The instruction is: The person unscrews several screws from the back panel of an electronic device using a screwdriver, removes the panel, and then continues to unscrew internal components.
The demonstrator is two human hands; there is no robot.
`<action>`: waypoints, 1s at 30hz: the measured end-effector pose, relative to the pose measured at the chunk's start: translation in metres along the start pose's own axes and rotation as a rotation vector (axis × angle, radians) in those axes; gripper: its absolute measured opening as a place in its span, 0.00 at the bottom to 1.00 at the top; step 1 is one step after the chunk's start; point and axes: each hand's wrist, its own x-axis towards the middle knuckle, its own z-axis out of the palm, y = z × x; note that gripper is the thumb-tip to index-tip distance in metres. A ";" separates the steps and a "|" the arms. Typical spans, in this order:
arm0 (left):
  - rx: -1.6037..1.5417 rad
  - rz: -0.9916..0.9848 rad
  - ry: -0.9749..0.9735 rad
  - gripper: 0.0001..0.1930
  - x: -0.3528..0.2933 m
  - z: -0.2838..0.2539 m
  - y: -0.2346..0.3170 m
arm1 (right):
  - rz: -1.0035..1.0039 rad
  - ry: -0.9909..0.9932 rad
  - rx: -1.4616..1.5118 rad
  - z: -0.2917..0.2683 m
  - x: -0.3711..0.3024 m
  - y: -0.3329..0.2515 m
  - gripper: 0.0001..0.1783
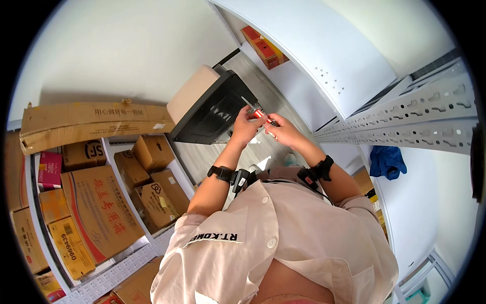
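Observation:
Both hands meet in front of me around a slim red tool (258,113) with a pale, pointed tip and a dark end. My left hand (245,126) is closed round its red part, and the tip sticks out past those fingers. At the dark end, the fingers of my right hand (285,135) are closed on the same tool. Its exact kind is too small to make out. Beyond my left hand stands a black box-shaped unit (212,109) with a beige back, not touched by either hand.
To the left, white shelves hold several cardboard boxes (104,213), with a long carton (96,119) lying on top. At the upper right is a white panel (309,45) with small bits scattered on it. Perforated metal uprights (405,116) and a blue cloth (387,162) are on the right.

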 end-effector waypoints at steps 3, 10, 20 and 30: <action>0.315 0.067 0.020 0.41 0.001 -0.007 -0.012 | 0.031 0.028 -0.029 -0.003 0.021 0.032 0.21; 0.383 0.078 0.028 0.27 0.005 -0.043 -0.012 | 0.094 0.197 -0.028 -0.025 0.066 0.125 0.23; 0.329 -0.166 -0.077 0.34 0.043 0.003 -0.099 | 0.443 0.117 0.137 0.003 0.060 0.114 0.21; 0.151 -0.461 -0.248 0.19 0.111 0.011 -0.118 | 0.420 0.192 0.325 0.008 0.076 0.112 0.21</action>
